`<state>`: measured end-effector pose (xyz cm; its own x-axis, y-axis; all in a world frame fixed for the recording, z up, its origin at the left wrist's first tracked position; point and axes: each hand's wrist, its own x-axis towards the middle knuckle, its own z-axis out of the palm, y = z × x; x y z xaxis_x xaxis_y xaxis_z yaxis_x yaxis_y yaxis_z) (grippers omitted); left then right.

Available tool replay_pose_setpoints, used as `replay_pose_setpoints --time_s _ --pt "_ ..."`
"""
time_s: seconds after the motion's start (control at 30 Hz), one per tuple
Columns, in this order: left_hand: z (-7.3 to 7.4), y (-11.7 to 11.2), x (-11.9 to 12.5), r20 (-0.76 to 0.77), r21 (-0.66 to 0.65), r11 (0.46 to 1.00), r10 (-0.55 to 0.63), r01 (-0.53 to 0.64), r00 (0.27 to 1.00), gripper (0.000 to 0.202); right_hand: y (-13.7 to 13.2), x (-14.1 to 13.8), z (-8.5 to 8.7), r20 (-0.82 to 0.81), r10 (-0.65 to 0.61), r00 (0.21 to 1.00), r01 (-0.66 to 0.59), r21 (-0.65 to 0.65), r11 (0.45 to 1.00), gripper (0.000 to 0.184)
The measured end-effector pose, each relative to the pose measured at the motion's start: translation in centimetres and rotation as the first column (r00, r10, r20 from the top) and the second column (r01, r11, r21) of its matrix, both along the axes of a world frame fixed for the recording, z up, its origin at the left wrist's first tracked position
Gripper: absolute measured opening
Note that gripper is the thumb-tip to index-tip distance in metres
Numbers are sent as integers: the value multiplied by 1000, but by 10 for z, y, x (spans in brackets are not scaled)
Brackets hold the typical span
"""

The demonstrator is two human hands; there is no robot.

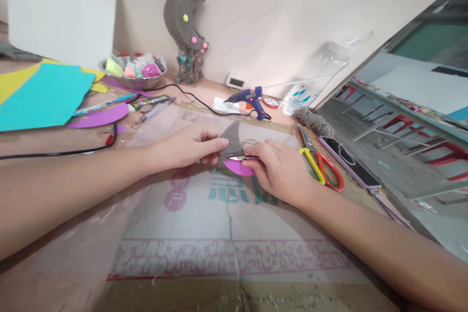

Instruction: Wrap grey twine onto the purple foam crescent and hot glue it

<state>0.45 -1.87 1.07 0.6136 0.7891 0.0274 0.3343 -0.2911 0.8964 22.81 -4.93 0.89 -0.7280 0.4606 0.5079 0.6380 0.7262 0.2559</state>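
Observation:
At the centre my left hand (210, 144) pinches a crescent piece wrapped in grey yarn (231, 137) between thumb and fingers. Purple card (238, 167) shows below the wrapped part, seemingly the same piece. My right hand (278, 168) is closed on a small pointed metal tool (239, 158), whose bright tip lies across the piece's lower edge; whether it is snips or tweezers I cannot tell. A thin loose strand loops by the right fingertips. Off to the right rest scissors (321, 168) with yellow and orange handles, beside a ball of grey yarn (313, 122).
A blue glue gun (252, 100) stands behind my hands, its black cord running left. A bowl (135, 75) of coloured clay, turquoise sheets (47, 95) and a phone (349, 162) lie around. A grey moon ornament (186, 24) hangs on the wall.

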Motion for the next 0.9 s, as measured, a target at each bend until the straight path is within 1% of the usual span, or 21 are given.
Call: replay_pose_setpoints --time_s 0.3,0.47,0.6,0.9 --pt "-3 1 -3 1 37 999 -27 27 1000 37 1 2 -1 -6 28 1000 -28 13 1000 12" --pt "-2 1 -2 5 26 1000 -15 15 1000 36 0 1 0 -49 31 998 -30 5 1000 15" --pt "-1 1 -1 9 8 1000 -13 13 1000 35 1 1 -1 -51 25 998 -25 -4 1000 16" --pt "-1 1 -1 2 44 999 -23 23 1000 36 -1 -1 0 -69 24 997 -25 -8 1000 15"
